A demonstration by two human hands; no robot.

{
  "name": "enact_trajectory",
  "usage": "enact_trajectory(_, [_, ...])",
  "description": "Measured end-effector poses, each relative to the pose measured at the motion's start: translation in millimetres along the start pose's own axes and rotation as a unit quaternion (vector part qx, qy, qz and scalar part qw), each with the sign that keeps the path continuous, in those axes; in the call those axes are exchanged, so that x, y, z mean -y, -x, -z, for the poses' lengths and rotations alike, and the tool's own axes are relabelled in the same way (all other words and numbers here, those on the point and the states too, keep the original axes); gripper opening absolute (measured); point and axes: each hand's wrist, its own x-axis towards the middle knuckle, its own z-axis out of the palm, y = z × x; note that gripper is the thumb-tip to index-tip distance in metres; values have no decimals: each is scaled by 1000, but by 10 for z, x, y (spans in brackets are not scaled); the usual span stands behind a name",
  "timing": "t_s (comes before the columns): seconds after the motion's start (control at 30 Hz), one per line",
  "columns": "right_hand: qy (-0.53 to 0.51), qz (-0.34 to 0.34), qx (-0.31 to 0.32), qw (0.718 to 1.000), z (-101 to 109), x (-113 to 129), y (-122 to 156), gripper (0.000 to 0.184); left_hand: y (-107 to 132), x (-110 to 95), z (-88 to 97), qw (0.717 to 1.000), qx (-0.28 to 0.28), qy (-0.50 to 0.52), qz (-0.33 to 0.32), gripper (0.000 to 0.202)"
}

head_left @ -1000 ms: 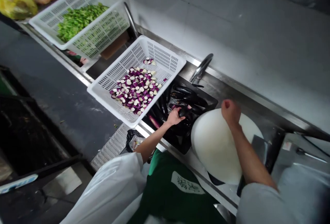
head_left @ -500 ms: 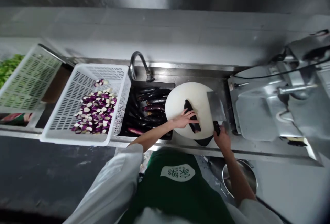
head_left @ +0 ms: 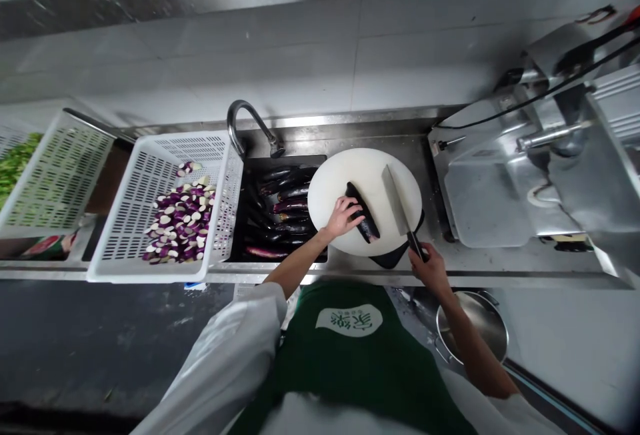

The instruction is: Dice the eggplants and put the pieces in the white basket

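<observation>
On the round white cutting board [head_left: 327, 185] lies a dark purple eggplant [head_left: 369, 227], slanting down to the right. My left hand [head_left: 344, 217] grips it from the left, fingers curled over its upper side. My right hand [head_left: 430, 267] is wrapped around the black handle of a cleaver [head_left: 397, 203]. The blade is over the board's right part, apart from the eggplant and turned nearly edge-on to me. Whole eggplants [head_left: 290, 235] fill the dark sink left of the board. Further left, a white plastic basket [head_left: 125, 221] holds a pile of cut eggplant pieces [head_left: 185, 216].
A curved faucet [head_left: 247, 111] rises behind the sink. At the right stands a metal slicing machine [head_left: 500, 188] with a black cable. Another basket [head_left: 75, 168] with green vegetables is at the far left. A metal pot [head_left: 475, 328] sits below the counter's right side.
The cleaver has moved left over the board, its blade turning from flat to nearly edge-on. My left hand keeps hold of the eggplant. The whole view has shifted and tilted slightly.
</observation>
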Motion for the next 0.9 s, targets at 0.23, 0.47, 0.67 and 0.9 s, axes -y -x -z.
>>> enact_trajectory(0.23, [222,5,51,974,-37,152,-17,29,48,52,-135,1000,-6,-26,15,28])
enact_trajectory(0.47, [480,50,43,875,-24,533,220,31,15,117,-205,999,6,-46,1,29])
enact_trajectory(0.67, [491,57,71,867,-83,653,632,30,-1,127,-233,999,17,-48,-4,32])
enact_trajectory(0.9, [487,50,75,869,-122,683,692,29,-81,113,-262,999,27,-38,6,31])
